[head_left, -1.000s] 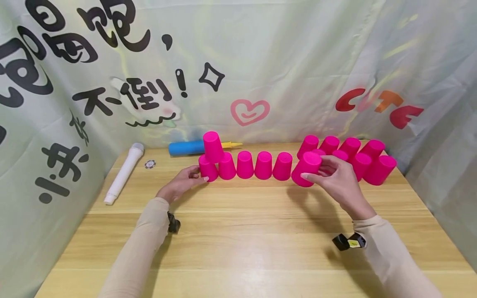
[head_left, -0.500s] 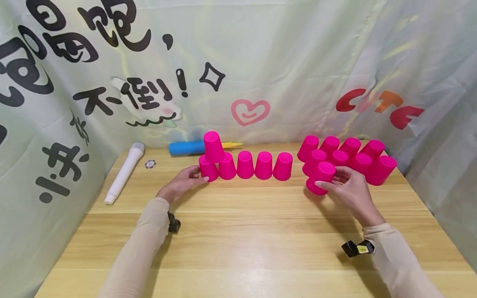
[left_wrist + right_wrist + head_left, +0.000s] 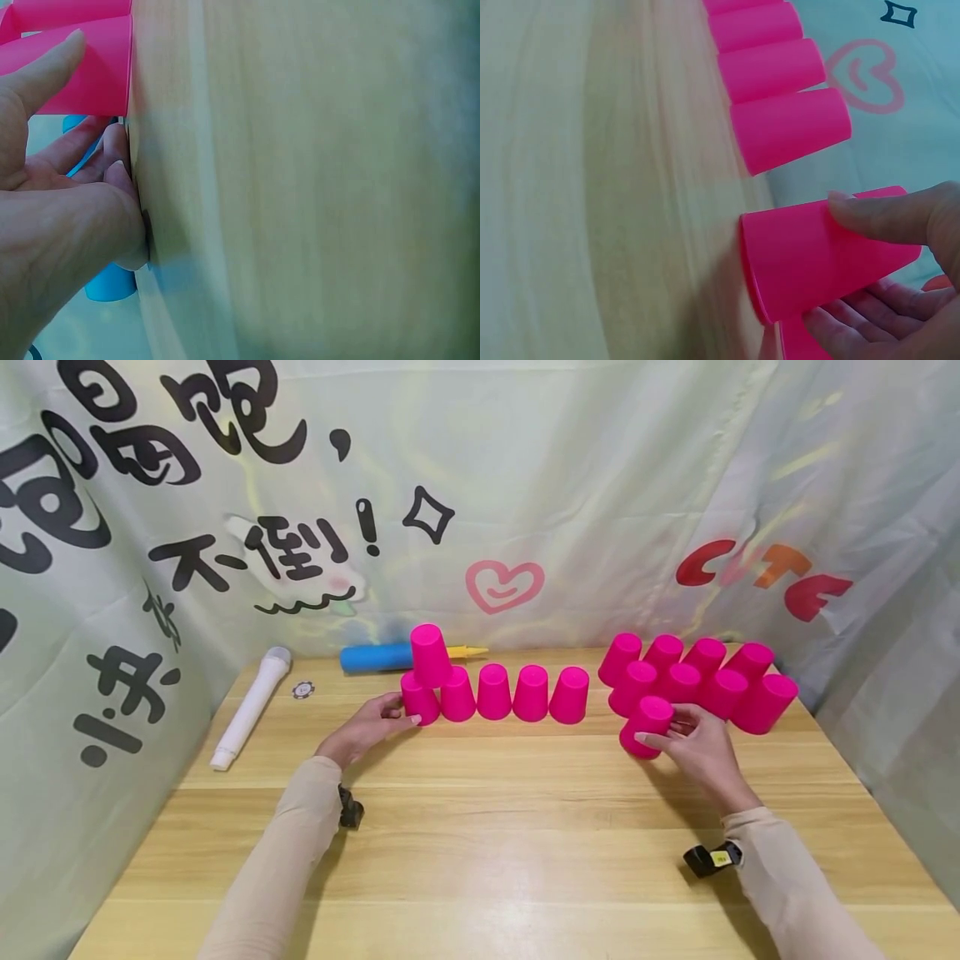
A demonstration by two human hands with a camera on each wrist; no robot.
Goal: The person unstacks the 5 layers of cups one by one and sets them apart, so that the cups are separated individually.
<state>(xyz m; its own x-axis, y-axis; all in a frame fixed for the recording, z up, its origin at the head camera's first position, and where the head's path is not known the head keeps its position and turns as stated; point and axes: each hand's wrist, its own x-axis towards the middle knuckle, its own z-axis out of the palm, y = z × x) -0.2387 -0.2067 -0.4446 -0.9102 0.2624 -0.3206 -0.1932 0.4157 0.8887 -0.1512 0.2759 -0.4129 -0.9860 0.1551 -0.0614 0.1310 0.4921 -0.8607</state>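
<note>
My right hand (image 3: 701, 745) grips an upturned pink cup (image 3: 647, 727) near its base, thumb in front. In the right wrist view this cup (image 3: 817, 259) shows a doubled rim, as if nested over another. At the left, my left hand (image 3: 363, 727) rests beside the end cup (image 3: 420, 700) of a row. Its thumb (image 3: 56, 69) lies straight across that cup's front and its fingers are loosely bent at the side; contact behind the cup is hidden. One cup (image 3: 430, 656) stands atop the two leftmost cups. Three more, including the right-end cup (image 3: 569, 696), stand upside down.
A cluster of upturned pink cups (image 3: 705, 681) stands at the back right. A blue pump (image 3: 375, 657) lies behind the row. A white microphone (image 3: 251, 710) and a round chip (image 3: 303, 690) lie at the left. Printed cloth (image 3: 585, 485) surrounds the table (image 3: 480, 843).
My right hand has moved right and nearer with its cup. It has lowered the cup over the one beneath, which showed half a second ago. My left hand has stayed in place.
</note>
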